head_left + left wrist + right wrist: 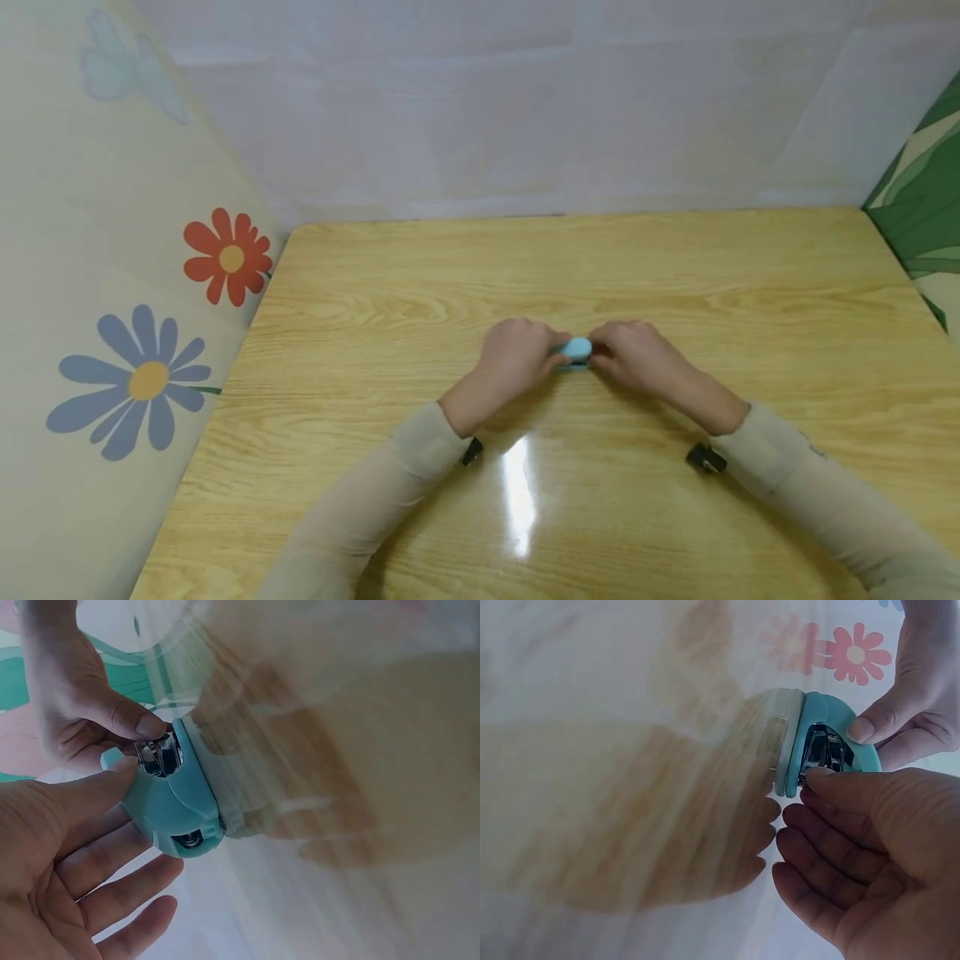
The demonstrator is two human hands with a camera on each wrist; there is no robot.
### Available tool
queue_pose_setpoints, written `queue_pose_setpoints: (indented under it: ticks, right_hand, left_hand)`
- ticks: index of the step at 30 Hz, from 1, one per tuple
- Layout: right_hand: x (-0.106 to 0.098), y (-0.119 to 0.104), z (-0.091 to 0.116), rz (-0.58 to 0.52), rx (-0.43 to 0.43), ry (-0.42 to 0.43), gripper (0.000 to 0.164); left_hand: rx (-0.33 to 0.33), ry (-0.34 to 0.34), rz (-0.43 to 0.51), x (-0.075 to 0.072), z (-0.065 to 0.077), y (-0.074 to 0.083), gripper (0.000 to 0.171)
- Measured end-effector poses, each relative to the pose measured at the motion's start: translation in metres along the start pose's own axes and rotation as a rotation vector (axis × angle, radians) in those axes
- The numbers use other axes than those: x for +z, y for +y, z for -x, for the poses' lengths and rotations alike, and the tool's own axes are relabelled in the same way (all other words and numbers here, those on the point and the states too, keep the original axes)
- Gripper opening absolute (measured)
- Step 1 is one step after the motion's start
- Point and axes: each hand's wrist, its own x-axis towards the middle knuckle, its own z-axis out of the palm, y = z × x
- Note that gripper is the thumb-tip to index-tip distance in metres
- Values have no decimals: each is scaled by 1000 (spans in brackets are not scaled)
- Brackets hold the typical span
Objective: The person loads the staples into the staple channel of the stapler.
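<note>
A small light-blue stapler (576, 348) is between the two hands, just above or on the table near its middle. My left hand (517, 357) pinches its rounded body from the left, with the thumb on the shell in the left wrist view. From the other side my right hand (637, 357) holds the stapler's end between thumb and fingers. Bare metal parts (159, 756) show in an opening of the shell, and the right thumb sits right at them in the right wrist view. The stapler's flat base (793, 746) faces the tabletop.
The wood-grain table (360, 283) is glossy and reflects the hands and a bright light. Dark wrist cameras (705, 458) hang below the sleeves. A white wall (450, 125) rises behind the table, and a flower-painted wall (247, 375) borders the left.
</note>
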Motion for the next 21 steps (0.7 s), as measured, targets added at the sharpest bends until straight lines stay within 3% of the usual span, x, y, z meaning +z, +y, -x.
queue_pose_setpoints:
  ticks: [9,21]
  right_hand:
    - [4,9,0,-43,-3,-3,14]
    - [3,9,-1,-40,5,-19,17]
  left_hand:
    - [30,-3,22,1,-1,2,34]
    - [64,-50,-56,-3,-8,6,20]
